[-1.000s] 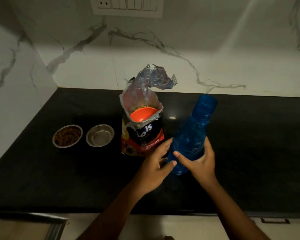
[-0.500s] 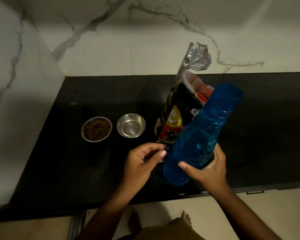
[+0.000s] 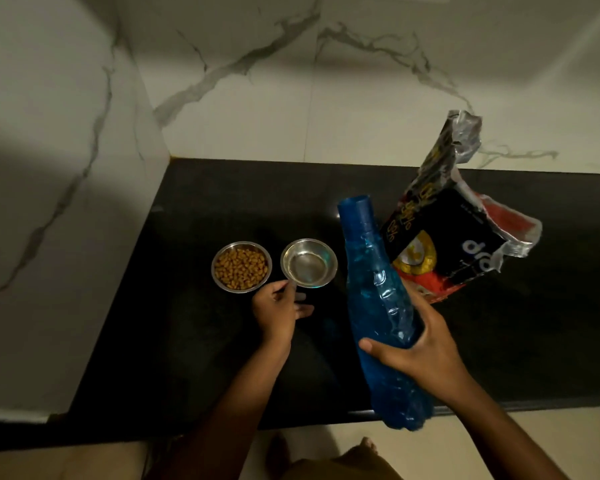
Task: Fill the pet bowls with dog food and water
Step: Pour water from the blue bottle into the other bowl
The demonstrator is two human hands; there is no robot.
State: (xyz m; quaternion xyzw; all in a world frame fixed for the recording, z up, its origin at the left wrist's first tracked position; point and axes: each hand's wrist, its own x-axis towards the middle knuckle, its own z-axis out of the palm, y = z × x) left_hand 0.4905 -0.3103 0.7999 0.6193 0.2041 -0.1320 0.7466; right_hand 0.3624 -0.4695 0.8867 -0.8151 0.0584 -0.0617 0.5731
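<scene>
Two small steel bowls sit side by side on the black counter (image 3: 205,341). The left bowl (image 3: 241,266) holds brown kibble. The right bowl (image 3: 308,262) has no kibble in it. My left hand (image 3: 278,310) pinches the near-left rim of the right bowl. My right hand (image 3: 416,344) grips the middle of a blue plastic water bottle (image 3: 378,306), held above the counter, its neck pointing up and away, just right of the right bowl. I cannot tell whether the bottle is capped.
An open dog food bag (image 3: 451,233) stands behind and right of the bottle, its crumpled top leaning toward the marble wall (image 3: 291,98). A second marble wall bounds the counter on the left. Bare feet and floor show below the counter edge.
My left hand left the bottle and reached forward to the right bowl's rim. My right hand lifted and carried the bottle left toward the bowls. The camera shifted left and down.
</scene>
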